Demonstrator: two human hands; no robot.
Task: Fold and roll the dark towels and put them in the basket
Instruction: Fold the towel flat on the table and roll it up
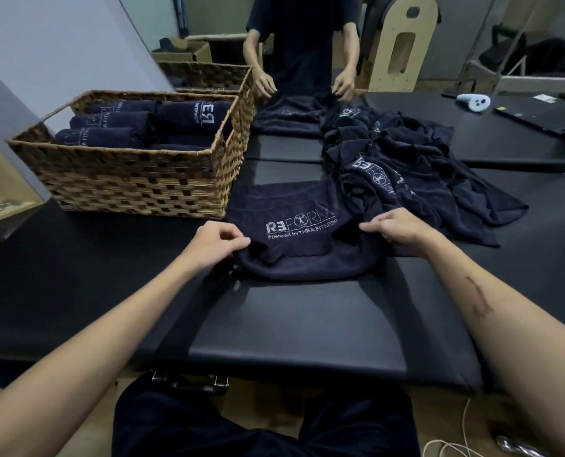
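I have one dark towel (294, 239) laid flat on the black worktop (291, 324) straight in front of me, its printed logo facing up, so I can square it before folding. My left hand (213, 244) pinches the towel's near left corner, fingers curled onto the cloth; my right hand (398, 230) grips the near right edge the same way. Holding both near corners lets me pull the hem taut or lift it over in one even fold (the near edge bunches a little between my hands, so it is not yet flat).

The wicker basket (136, 179) stands just to the left of the towel, close enough that a finished roll needs only a short reach. Several rolled towels (109, 130) already lie in it side by side, with room left at the right.

The unfolded pile (400, 166) sits heaped to the right, overlapping my towel's far corner. Across the worktop, another person (302, 44) is handling a towel of their own.
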